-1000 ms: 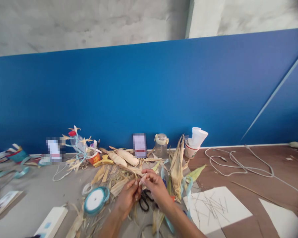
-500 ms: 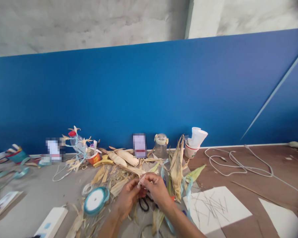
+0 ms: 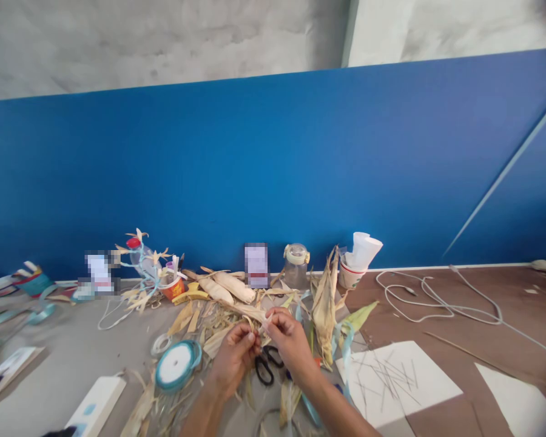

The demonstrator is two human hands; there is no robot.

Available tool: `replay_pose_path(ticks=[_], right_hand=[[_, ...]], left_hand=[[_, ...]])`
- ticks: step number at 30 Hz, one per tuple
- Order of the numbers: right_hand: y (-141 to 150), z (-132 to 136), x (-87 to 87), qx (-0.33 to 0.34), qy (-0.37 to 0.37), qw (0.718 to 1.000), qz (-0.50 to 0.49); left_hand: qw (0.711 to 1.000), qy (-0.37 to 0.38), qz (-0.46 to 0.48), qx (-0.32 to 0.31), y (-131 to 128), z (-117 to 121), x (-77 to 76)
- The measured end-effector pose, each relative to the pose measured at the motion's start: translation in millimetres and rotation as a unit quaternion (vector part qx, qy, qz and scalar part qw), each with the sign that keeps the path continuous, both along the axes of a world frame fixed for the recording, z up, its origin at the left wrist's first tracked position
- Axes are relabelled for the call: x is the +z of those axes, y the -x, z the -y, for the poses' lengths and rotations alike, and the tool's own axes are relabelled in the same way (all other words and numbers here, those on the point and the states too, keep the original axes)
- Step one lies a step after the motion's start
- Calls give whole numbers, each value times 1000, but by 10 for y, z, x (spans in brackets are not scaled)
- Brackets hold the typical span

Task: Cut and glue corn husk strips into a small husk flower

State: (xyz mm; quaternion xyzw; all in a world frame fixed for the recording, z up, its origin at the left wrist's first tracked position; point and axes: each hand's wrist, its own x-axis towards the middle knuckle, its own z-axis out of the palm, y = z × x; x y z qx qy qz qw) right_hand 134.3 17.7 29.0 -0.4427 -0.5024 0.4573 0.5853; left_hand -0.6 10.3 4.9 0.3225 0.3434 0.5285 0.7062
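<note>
My left hand (image 3: 233, 358) and my right hand (image 3: 287, 341) meet low in the middle of the view, fingers pinched together on a small pale strip of corn husk (image 3: 264, 325) held between them. Under the hands lie black-handled scissors (image 3: 266, 367) on a litter of dry husk pieces (image 3: 218, 325). A spool of light blue ribbon (image 3: 176, 364) lies just left of my left hand. A whole dried corn husk (image 3: 325, 306) stands to the right of my right hand.
Along the blue partition (image 3: 273, 182) stand a glass jar (image 3: 295, 266), paper cups (image 3: 357, 261), husked cobs (image 3: 225, 286) and a decorated bottle (image 3: 141, 258). A white sheet with thin wires (image 3: 391, 379), a white cable (image 3: 437, 300) and more paper (image 3: 519, 403) lie to the right.
Both hands have shifted slightly up and away over the table while still pinching the husk strip; the view has tipped a little.
</note>
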Motion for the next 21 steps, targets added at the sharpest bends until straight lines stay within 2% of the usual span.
replay_pose_path(ticks=[8,15,21], right_hand=[[6,-16,-6,-16,7,1000,4],[6,2,16,-11,6,1000,7],[16,5,3,2,24,1000,-20]], left_hand=[[1000,-4,-3,-8,-15,10,0],[998,-16,-52,-11,-9,-7,-58],[999,-29,-28,-10,-29,10,-14]])
